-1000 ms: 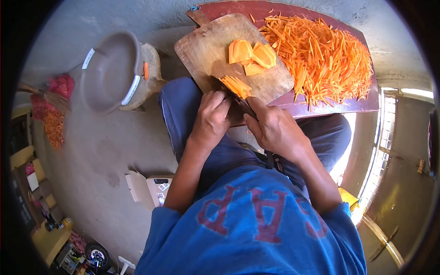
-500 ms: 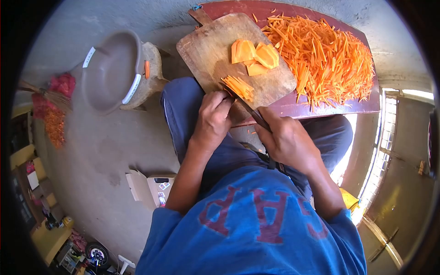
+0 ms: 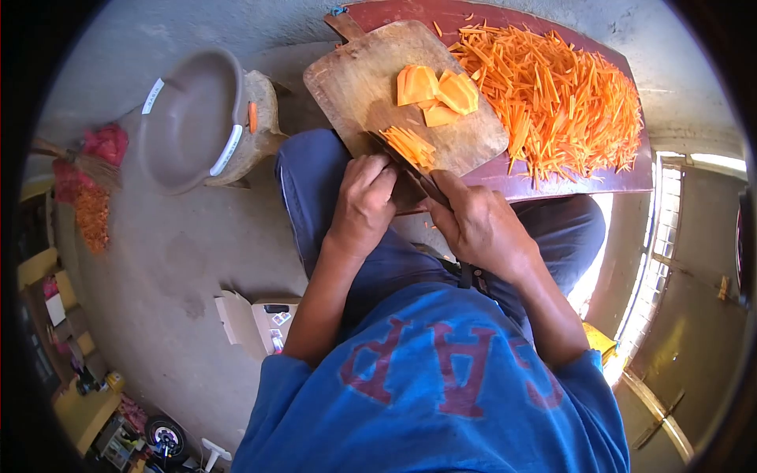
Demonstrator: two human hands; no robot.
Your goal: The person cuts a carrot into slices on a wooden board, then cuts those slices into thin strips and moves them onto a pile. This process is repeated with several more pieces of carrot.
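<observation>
Head view | right hand [image 3: 482, 225] closed round dark knife [image 3: 430, 187] | left hand [image 3: 365, 197] curled narrow near blade, contents hidden, can't tell | thin orange vegetable strips [image 3: 408, 147] beside blade, on worn wooden board [image 3: 351, 83] | tip: tuck fingertips, slice evenly

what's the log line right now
right hand: gripping dark-bladed knife | left hand: curled beside knife | thin orange strips: on brown wooden board
</observation>
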